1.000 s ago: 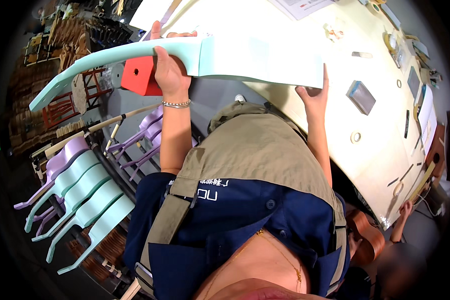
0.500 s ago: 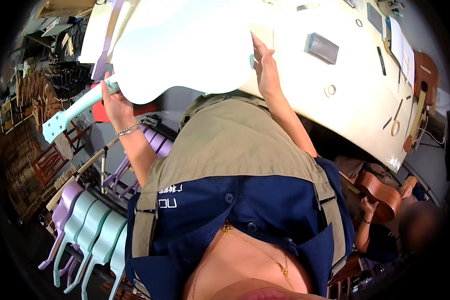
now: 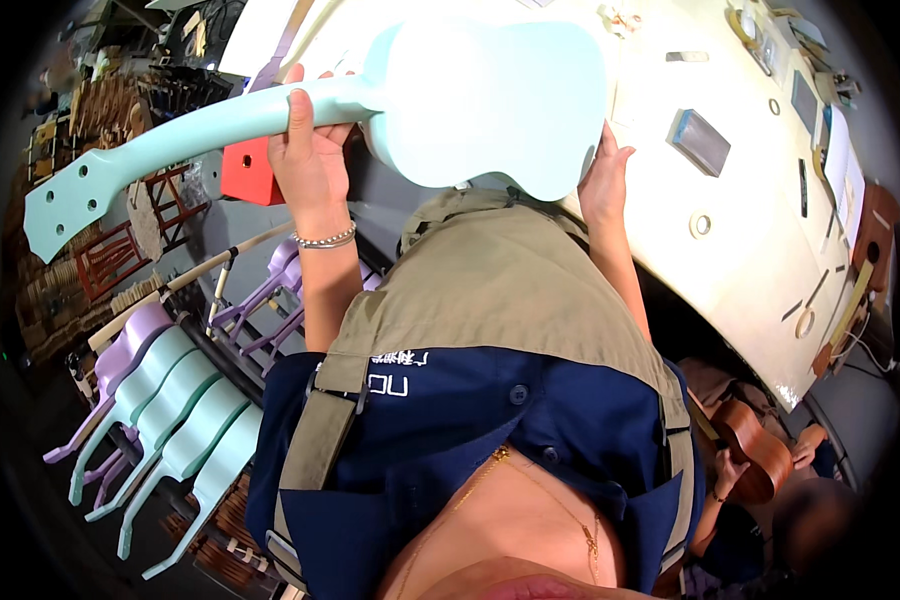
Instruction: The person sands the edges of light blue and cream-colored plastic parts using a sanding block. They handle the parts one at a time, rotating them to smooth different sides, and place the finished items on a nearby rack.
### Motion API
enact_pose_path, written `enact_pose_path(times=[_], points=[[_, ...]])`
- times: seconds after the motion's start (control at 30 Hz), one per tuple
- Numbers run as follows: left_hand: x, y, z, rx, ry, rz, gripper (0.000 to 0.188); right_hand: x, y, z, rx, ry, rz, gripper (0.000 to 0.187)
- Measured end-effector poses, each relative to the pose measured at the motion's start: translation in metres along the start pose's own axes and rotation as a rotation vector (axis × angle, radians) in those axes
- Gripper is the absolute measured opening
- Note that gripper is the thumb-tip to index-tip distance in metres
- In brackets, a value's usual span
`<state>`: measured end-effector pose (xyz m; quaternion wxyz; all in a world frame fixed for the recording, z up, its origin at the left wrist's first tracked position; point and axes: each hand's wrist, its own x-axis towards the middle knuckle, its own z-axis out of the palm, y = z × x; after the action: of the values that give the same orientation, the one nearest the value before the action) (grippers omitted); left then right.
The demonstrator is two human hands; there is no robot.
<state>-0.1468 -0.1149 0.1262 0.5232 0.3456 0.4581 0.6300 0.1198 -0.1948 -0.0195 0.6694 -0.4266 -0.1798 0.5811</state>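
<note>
A pale mint ukulele (image 3: 490,105) is held up in front of me with its smooth back toward me. It has no strings that I can see, and its headstock (image 3: 65,205) points out to the left. My left hand (image 3: 312,165) is closed around the neck near the heel, thumb across the back of the neck. At the tail end of the body, my right hand (image 3: 604,185) supports the lower right edge. Its fingers are partly hidden behind the body.
On the cream worktable (image 3: 740,270) lie a grey block (image 3: 700,142), tape rolls (image 3: 701,225) and thin strips. A red box (image 3: 252,170) is behind my left wrist. Mint and purple ukuleles hang on a rack (image 3: 195,430) at lower left. At lower right, a person holds a brown ukulele (image 3: 750,450).
The ukulele has tilted, and its neck has swung up and nearer to me. The bright glare on its back has lessened. My view has shifted slightly; both hands keep their hold.
</note>
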Motion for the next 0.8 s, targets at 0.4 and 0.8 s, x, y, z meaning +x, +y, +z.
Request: enact_pose_path(times=[0.4,0.8], points=[[0.012,-0.006,0.003,-0.281,-0.342,0.161,0.039,-0.016,-0.012,-0.019,-0.295,0.073,-0.098,0.071],[-0.005,0.008,0.037,0.025,-0.193,0.223,0.063,-0.010,-0.013,-0.015,-0.533,-0.010,-0.425,0.072]])
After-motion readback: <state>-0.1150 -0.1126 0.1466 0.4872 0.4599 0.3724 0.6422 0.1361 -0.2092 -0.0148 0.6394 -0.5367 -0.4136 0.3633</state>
